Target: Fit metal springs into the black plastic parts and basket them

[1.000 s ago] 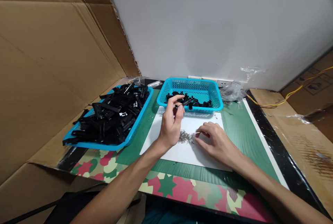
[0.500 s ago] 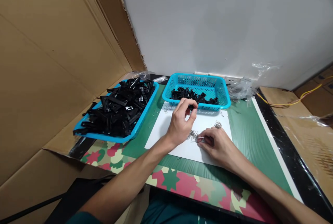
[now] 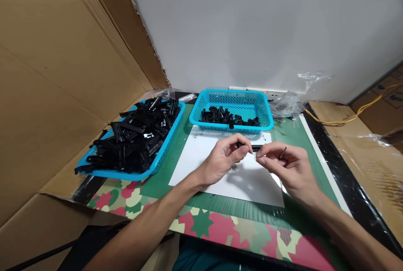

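Over the white sheet (image 3: 201,161), my left hand (image 3: 225,157) is closed on a black plastic part (image 3: 255,147), whose dark bar shows between the two hands. Close to its right, my right hand (image 3: 289,166) pinches thumb and forefinger together beside that part. Whatever lies in this pinch is too small to make out. A thin metallic stick (image 3: 283,152) pokes out between the right fingers. Below the left hand, a little pile of tiny metal pieces (image 3: 234,167) is partly hidden.
Left, a blue tray (image 3: 159,157) is heaped with long black plastic parts (image 3: 132,136). Behind the sheet, a blue basket (image 3: 262,113) holds smaller black parts (image 3: 220,115). Clear plastic bags (image 3: 288,105) lie back right. Cardboard (image 3: 63,73) walls the left side.
My right hand has risen from the metal pile and come up beside the black part. My left hand has lowered from near the basket, still gripping that part.
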Demonstrator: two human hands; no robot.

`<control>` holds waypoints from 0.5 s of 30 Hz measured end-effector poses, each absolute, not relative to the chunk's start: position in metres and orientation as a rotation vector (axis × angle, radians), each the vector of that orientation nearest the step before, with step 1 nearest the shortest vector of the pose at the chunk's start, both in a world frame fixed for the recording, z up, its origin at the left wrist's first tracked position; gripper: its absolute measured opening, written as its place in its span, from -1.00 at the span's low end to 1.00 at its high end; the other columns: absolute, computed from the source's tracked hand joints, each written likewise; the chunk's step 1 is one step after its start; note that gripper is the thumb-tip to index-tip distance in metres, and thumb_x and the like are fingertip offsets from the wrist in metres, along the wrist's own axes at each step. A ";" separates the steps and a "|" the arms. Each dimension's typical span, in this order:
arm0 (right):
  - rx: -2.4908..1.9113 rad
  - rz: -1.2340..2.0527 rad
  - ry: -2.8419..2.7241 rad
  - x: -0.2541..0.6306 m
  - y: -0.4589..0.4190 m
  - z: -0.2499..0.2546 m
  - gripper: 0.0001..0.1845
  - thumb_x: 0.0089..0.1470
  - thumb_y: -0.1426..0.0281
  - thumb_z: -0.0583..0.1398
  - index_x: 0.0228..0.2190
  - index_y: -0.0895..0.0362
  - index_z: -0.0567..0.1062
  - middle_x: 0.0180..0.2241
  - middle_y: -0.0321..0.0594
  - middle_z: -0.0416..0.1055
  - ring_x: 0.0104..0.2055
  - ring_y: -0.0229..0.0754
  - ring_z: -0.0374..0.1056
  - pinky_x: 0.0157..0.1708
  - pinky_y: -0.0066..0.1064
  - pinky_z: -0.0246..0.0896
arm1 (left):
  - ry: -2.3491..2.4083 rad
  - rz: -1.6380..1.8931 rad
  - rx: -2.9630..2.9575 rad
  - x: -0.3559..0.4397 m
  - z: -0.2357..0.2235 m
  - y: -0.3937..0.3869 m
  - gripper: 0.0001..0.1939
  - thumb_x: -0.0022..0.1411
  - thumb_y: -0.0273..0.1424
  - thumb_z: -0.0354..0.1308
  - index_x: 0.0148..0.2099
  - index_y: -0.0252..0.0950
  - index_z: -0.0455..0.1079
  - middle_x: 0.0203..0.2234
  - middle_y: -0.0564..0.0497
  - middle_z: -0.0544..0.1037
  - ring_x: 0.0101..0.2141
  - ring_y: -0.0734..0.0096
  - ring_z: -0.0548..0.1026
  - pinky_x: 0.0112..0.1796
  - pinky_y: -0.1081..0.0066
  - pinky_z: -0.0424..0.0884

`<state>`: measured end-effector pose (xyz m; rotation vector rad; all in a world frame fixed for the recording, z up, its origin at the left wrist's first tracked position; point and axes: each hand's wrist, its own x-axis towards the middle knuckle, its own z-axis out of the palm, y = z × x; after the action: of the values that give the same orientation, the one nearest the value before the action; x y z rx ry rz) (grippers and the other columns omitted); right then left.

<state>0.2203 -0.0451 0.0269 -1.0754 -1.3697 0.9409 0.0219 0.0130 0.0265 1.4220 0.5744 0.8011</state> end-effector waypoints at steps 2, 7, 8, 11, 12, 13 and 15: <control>-1.061 0.969 -1.349 0.219 -0.044 0.025 -0.85 0.08 0.28 0.44 -0.41 0.11 0.71 -0.55 -0.27 0.46 -0.61 -0.37 0.03 -0.62 -0.46 -0.12 | 0.512 0.772 1.422 0.025 0.025 0.010 -0.62 0.36 -0.05 0.30 -0.14 -0.30 0.46 -0.33 0.03 0.41 -0.31 0.43 0.35 -0.26 0.43 0.27; -1.092 0.934 -1.371 0.216 -0.046 0.023 -0.86 0.10 0.31 0.42 -0.43 0.11 0.74 -0.55 -0.26 0.51 -0.59 -0.34 0.15 -0.59 -0.45 0.02 | 0.502 0.789 1.420 0.030 0.018 0.008 -0.62 0.34 -0.06 0.33 -0.16 -0.31 0.44 -0.34 0.04 0.39 -0.32 0.45 0.32 -0.28 0.45 0.24; -1.094 0.908 -1.384 0.216 -0.046 0.022 -0.88 0.12 0.33 0.41 -0.41 0.10 0.75 -0.53 -0.25 0.53 -0.57 -0.32 0.21 -0.56 -0.45 0.09 | 0.527 0.796 1.404 0.030 0.017 0.007 -0.63 0.35 -0.08 0.33 -0.16 -0.30 0.41 -0.37 0.07 0.36 -0.36 0.48 0.29 -0.33 0.46 0.21; -1.066 0.804 -1.427 0.216 -0.048 0.019 -0.88 0.18 0.38 0.37 -0.32 0.07 0.77 -0.44 -0.23 0.61 -0.47 -0.25 0.37 -0.48 -0.44 0.24 | 0.576 0.795 1.360 0.032 0.014 0.007 -0.65 0.37 -0.11 0.31 -0.18 -0.28 0.34 -0.44 0.13 0.27 -0.43 0.51 0.22 -0.40 0.48 0.15; -1.067 0.766 -1.448 0.216 -0.049 0.019 -0.87 0.19 0.39 0.36 -0.30 0.06 0.78 -0.45 -0.24 0.60 -0.48 -0.27 0.35 -0.49 -0.45 0.22 | 0.579 0.790 1.353 0.032 0.013 0.006 -0.64 0.38 -0.10 0.30 -0.19 -0.28 0.33 -0.45 0.14 0.26 -0.44 0.51 0.22 -0.40 0.48 0.16; -1.081 0.734 -1.468 0.216 -0.050 0.018 -0.86 0.19 0.40 0.35 -0.28 0.06 0.78 -0.51 -0.27 0.54 -0.53 -0.30 0.28 -0.53 -0.46 0.16 | 0.580 0.784 1.354 0.033 0.013 0.006 -0.64 0.38 -0.10 0.29 -0.19 -0.27 0.32 -0.45 0.14 0.26 -0.44 0.51 0.23 -0.39 0.48 0.18; -1.139 0.714 -1.491 0.216 -0.050 0.017 -0.85 0.20 0.38 0.35 -0.25 0.08 0.77 -0.65 -0.38 0.31 -0.61 -0.35 0.04 -0.61 -0.45 -0.05 | 0.596 0.796 1.376 0.033 0.012 0.005 -0.64 0.39 -0.09 0.28 -0.19 -0.27 0.31 -0.46 0.14 0.25 -0.44 0.50 0.22 -0.39 0.48 0.17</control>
<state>0.2157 -0.0504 0.0172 -1.1390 -1.4914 0.7140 0.0333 0.0053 0.0125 1.3757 0.5957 0.7957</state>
